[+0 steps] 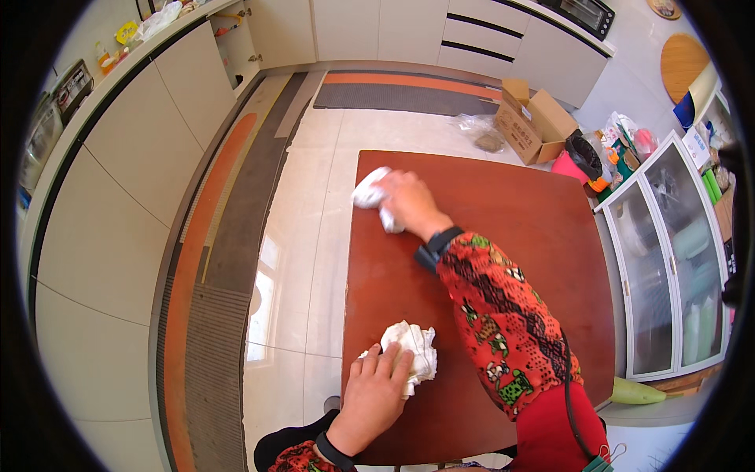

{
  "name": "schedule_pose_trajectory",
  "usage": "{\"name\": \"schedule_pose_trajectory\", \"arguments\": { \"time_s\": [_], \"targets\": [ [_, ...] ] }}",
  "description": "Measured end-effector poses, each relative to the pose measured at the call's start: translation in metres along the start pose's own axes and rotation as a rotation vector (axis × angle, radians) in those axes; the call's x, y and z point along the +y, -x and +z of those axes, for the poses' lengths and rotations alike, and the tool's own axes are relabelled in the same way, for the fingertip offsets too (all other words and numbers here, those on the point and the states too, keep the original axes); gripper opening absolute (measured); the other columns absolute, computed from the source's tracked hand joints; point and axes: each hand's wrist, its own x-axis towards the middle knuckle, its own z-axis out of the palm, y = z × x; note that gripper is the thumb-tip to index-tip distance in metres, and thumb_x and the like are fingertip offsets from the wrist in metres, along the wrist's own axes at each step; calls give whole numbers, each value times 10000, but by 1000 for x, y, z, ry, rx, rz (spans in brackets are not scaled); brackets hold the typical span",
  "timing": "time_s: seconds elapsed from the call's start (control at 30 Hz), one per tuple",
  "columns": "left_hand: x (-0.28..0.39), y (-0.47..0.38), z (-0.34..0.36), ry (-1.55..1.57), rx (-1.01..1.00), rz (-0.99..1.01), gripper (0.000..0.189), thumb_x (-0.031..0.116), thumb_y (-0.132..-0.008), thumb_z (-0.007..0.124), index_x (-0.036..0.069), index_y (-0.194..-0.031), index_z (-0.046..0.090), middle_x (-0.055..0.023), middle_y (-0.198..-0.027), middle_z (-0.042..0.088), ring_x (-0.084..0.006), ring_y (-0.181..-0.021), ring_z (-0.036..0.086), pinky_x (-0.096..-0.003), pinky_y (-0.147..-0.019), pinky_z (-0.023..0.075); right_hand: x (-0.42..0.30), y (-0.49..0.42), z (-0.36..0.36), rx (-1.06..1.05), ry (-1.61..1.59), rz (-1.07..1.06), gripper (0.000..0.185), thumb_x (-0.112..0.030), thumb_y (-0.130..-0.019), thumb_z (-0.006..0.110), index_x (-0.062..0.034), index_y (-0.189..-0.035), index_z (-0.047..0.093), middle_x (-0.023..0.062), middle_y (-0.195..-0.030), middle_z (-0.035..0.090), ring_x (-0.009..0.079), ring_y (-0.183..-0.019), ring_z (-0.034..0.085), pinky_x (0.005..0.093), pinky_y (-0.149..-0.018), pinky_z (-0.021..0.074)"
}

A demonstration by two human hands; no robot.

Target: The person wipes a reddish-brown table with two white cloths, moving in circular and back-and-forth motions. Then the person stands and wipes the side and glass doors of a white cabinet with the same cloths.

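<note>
A reddish-brown table (519,230) stands in front of me. Near its far left corner my right hand (410,200), slightly blurred, presses a crumpled white cloth (370,190) against the top, close to the left edge. My left hand (377,383) rests at the near left part of the table. Under its fingers lies a second bunched white cloth (417,351), partly covered by the hand. Patterned red sleeves cover both forearms, and each wrist wears a dark band.
Cream cabinets (118,194) line the left and far walls. Striped mats (221,206) run along them. Beyond the table sit an open cardboard box (534,127) and a pink bin (569,168) with a black liner. A glass-doored cabinet (666,265) and a green gourd-like vegetable (637,392) are at the right.
</note>
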Motion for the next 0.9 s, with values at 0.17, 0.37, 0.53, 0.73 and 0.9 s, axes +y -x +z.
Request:
{"name": "schedule_pose_trajectory", "arguments": {
  "time_s": [0.17, 0.37, 0.53, 0.73, 0.9],
  "targets": [
    [-8, 0, 1, 47, -6, 7, 611, 128, -826, 738, 108, -1417, 586, -123, -1442, 575, -389, -1294, 539, -488, -1028, 428, 8, -10, 2, 143, 46, 305, 389, -100, -863, 692, -159, -1246, 723, 112, -1220, 671, 390, -1086, 609, 481, -958, 527],
    [-16, -5, -1, 147, 48, 45, 520, 107, -868, 680, 89, -1383, 609, -117, -1356, 639, -357, -1214, 584, -465, -989, 443, -1, -10, 20, 56, -51, -97, 409, -96, -858, 676, -176, -1258, 701, 81, -1240, 668, 358, -1116, 590, 456, -997, 501],
    [-20, -7, 0, 163, 60, 40, 511, 99, -867, 673, 88, -1376, 624, -102, -1331, 660, -334, -1192, 592, -451, -975, 447, 28, -35, 13, 212, 100, 382, 345, -125, -874, 648, -177, -1203, 738, 108, -1212, 680, 377, -1090, 603, 524, -920, 514],
    [-19, -12, -2, 166, 69, 56, 520, 89, -859, 670, 92, -1377, 627, -85, -1311, 671, -320, -1181, 593, -436, -954, 451, 6, -45, 39, 120, -99, -82, 388, -105, -860, 695, -185, -1240, 717, 74, -1281, 659, 349, -1155, 587, 460, -978, 520],
    [-21, -10, -3, 222, 66, 52, 508, 86, -860, 667, 92, -1367, 630, -81, -1309, 670, -312, -1175, 592, -428, -947, 452, 79, -39, 4, 213, 181, 474, 347, -120, -888, 620, -185, -1206, 742, 149, -1156, 701, 390, -1088, 654, 508, -955, 538]
  ]
}}
